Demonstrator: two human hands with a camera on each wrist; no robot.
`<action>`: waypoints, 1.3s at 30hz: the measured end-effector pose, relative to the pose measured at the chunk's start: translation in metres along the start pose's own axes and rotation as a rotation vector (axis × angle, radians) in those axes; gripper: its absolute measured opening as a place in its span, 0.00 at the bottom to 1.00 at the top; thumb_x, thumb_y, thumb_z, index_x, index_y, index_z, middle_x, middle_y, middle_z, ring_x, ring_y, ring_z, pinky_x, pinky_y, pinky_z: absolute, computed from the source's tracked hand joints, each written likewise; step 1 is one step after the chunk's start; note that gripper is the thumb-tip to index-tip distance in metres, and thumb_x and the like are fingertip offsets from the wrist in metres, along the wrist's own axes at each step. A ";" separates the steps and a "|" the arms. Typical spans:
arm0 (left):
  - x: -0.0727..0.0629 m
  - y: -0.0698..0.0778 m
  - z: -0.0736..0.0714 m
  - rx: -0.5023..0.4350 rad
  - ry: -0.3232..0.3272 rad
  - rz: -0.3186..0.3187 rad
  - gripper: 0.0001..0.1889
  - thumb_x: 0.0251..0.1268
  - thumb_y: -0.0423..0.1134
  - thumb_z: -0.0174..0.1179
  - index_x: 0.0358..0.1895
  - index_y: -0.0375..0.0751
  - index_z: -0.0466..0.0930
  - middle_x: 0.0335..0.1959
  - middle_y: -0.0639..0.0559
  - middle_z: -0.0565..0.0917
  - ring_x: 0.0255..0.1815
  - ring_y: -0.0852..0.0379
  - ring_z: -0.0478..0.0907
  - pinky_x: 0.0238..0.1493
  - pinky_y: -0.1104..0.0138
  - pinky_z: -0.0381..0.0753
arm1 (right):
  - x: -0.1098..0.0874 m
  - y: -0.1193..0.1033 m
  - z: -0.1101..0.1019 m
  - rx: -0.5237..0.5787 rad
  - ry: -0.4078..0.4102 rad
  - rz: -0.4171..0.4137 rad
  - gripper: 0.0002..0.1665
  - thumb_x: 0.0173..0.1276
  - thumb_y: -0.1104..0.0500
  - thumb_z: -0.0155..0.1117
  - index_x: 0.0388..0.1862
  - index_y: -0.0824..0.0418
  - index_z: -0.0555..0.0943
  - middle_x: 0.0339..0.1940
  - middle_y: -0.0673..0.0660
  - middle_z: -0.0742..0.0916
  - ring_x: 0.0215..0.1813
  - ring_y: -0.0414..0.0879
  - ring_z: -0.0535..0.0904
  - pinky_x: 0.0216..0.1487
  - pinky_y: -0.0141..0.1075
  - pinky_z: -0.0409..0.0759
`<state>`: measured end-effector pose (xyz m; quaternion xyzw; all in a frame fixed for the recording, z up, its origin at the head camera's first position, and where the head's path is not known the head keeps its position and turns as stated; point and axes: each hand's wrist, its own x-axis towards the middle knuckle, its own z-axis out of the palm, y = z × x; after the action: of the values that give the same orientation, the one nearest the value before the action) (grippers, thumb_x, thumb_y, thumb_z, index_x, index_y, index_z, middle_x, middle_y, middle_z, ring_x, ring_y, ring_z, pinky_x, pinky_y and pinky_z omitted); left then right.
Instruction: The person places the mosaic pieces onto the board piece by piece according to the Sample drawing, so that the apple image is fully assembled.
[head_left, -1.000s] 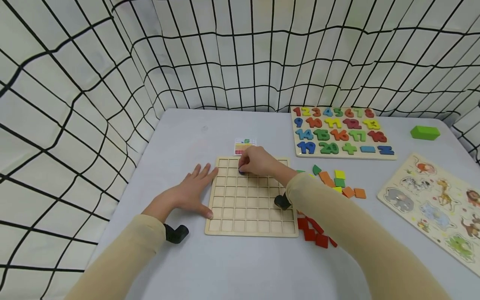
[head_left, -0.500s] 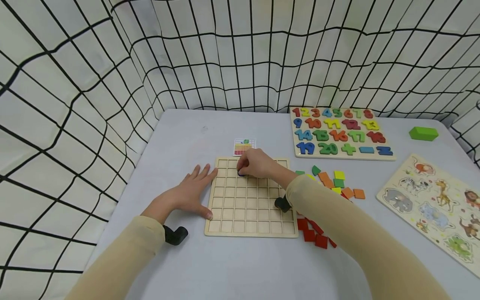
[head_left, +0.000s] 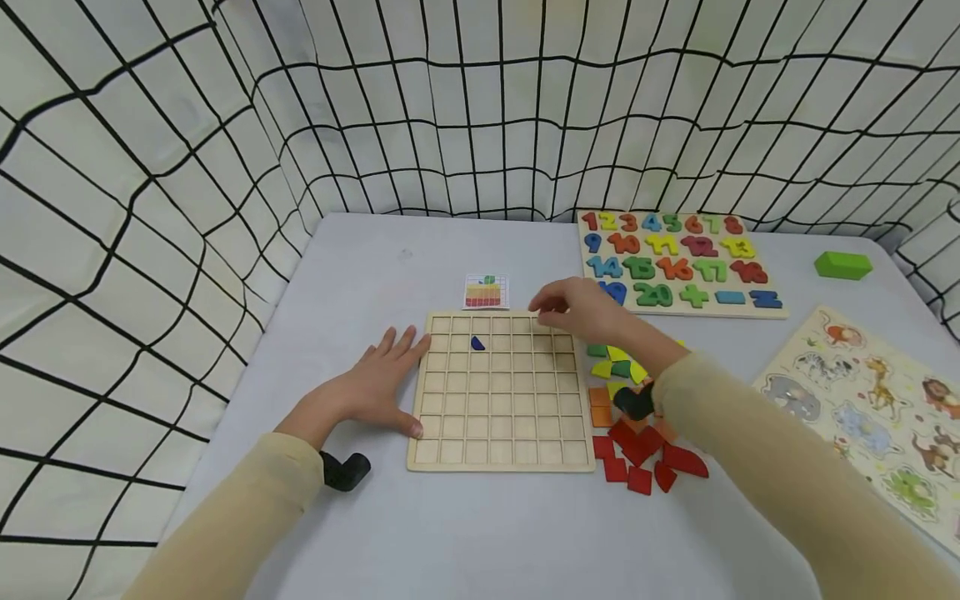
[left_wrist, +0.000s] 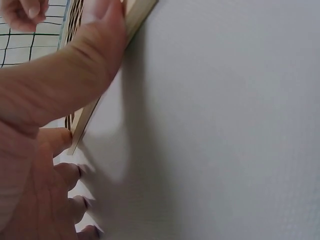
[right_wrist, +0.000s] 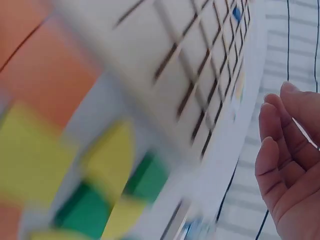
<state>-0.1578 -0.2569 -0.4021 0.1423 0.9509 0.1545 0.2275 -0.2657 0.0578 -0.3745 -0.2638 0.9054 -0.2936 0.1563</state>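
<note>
A pale wooden grid board [head_left: 502, 408] lies on the table, and one small dark blue piece [head_left: 477, 342] sits in a cell near its top left. My left hand [head_left: 375, 387] rests at the board's left edge with fingers spread, its thumb on the rim in the left wrist view. Above the board's upper right corner hovers my right hand [head_left: 581, 310], fingers loosely bent and nothing between them in the right wrist view [right_wrist: 290, 160]. A small printed card [head_left: 486, 292] with a coloured block picture lies just behind the board.
Right of the board lie loose red pieces [head_left: 639, 481], orange pieces [head_left: 601, 407], and green and yellow pieces [head_left: 620, 368]. Farther back is a number puzzle [head_left: 675, 267], with a green block [head_left: 843, 265] and an animal puzzle [head_left: 870, 417] to the right. Black netting [head_left: 480, 125] surrounds the table.
My right hand has let go of the dark blue piece, which now lies on the board, and has moved right and slightly up. The left hand stays at the board's edge.
</note>
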 end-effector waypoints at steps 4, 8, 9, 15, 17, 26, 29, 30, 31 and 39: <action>-0.003 0.000 -0.004 0.004 0.012 0.007 0.70 0.44 0.58 0.81 0.83 0.34 0.42 0.84 0.29 0.39 0.83 0.25 0.30 0.78 0.29 0.42 | -0.029 0.035 -0.024 -0.034 0.082 0.063 0.14 0.76 0.61 0.62 0.56 0.62 0.85 0.48 0.59 0.89 0.49 0.52 0.81 0.51 0.43 0.82; -0.005 -0.001 -0.007 0.018 0.014 0.004 0.70 0.44 0.59 0.80 0.83 0.33 0.42 0.83 0.29 0.39 0.83 0.24 0.31 0.77 0.29 0.42 | -0.051 0.063 -0.031 -0.087 0.103 0.121 0.13 0.76 0.62 0.63 0.55 0.63 0.85 0.47 0.60 0.89 0.48 0.54 0.81 0.51 0.44 0.83; -0.006 -0.001 -0.007 0.023 0.013 0.001 0.70 0.44 0.59 0.80 0.83 0.33 0.42 0.83 0.28 0.39 0.83 0.24 0.31 0.77 0.29 0.42 | -0.054 0.067 -0.029 -0.096 0.092 0.127 0.13 0.76 0.62 0.63 0.55 0.62 0.86 0.47 0.60 0.89 0.49 0.54 0.81 0.51 0.44 0.83; -0.008 -0.005 -0.008 0.019 0.010 -0.007 0.71 0.43 0.60 0.80 0.83 0.32 0.41 0.83 0.28 0.39 0.83 0.24 0.30 0.77 0.29 0.41 | -0.056 0.076 -0.019 -0.143 0.048 0.155 0.15 0.75 0.63 0.62 0.57 0.64 0.85 0.48 0.61 0.88 0.51 0.55 0.80 0.55 0.48 0.84; -0.008 -0.006 -0.007 0.007 0.011 -0.005 0.71 0.43 0.59 0.81 0.83 0.32 0.41 0.83 0.28 0.39 0.83 0.24 0.30 0.77 0.29 0.40 | -0.054 0.078 -0.018 -0.168 0.049 0.171 0.15 0.75 0.65 0.62 0.58 0.64 0.85 0.49 0.62 0.87 0.51 0.55 0.80 0.56 0.49 0.84; -0.004 -0.005 -0.002 -0.029 0.007 0.009 0.71 0.43 0.58 0.81 0.83 0.33 0.41 0.84 0.29 0.38 0.83 0.25 0.29 0.77 0.29 0.39 | -0.051 0.085 -0.025 -0.189 -0.026 0.166 0.17 0.71 0.64 0.67 0.58 0.63 0.85 0.49 0.61 0.86 0.52 0.56 0.79 0.54 0.49 0.84; -0.003 -0.005 -0.001 -0.030 0.007 0.013 0.71 0.43 0.58 0.81 0.83 0.33 0.41 0.84 0.29 0.37 0.83 0.25 0.29 0.78 0.29 0.39 | -0.049 0.085 -0.026 -0.206 -0.030 0.164 0.15 0.71 0.64 0.68 0.55 0.64 0.85 0.47 0.61 0.87 0.51 0.56 0.80 0.55 0.49 0.84; -0.002 -0.004 -0.001 -0.031 0.006 0.012 0.71 0.44 0.58 0.81 0.83 0.34 0.41 0.84 0.30 0.37 0.83 0.26 0.28 0.78 0.30 0.39 | -0.049 0.085 -0.027 -0.211 -0.029 0.164 0.14 0.71 0.63 0.68 0.53 0.65 0.85 0.46 0.61 0.87 0.50 0.55 0.80 0.55 0.49 0.84; -0.002 -0.004 -0.001 -0.032 0.005 0.014 0.71 0.44 0.58 0.81 0.83 0.34 0.41 0.84 0.30 0.37 0.83 0.26 0.28 0.78 0.30 0.39 | -0.049 0.085 -0.027 -0.212 -0.028 0.167 0.12 0.70 0.63 0.69 0.51 0.65 0.85 0.45 0.60 0.87 0.49 0.55 0.81 0.54 0.48 0.84; 0.003 -0.002 0.002 -0.025 0.007 0.015 0.71 0.43 0.58 0.81 0.83 0.34 0.41 0.84 0.30 0.38 0.83 0.26 0.29 0.78 0.30 0.38 | -0.044 0.076 -0.023 -0.171 0.062 0.163 0.04 0.72 0.62 0.67 0.42 0.61 0.82 0.39 0.57 0.86 0.44 0.52 0.79 0.51 0.44 0.82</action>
<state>-0.1599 -0.2570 -0.4056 0.1458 0.9486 0.1684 0.2247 -0.2695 0.1458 -0.3973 -0.1926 0.9501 -0.2094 0.1283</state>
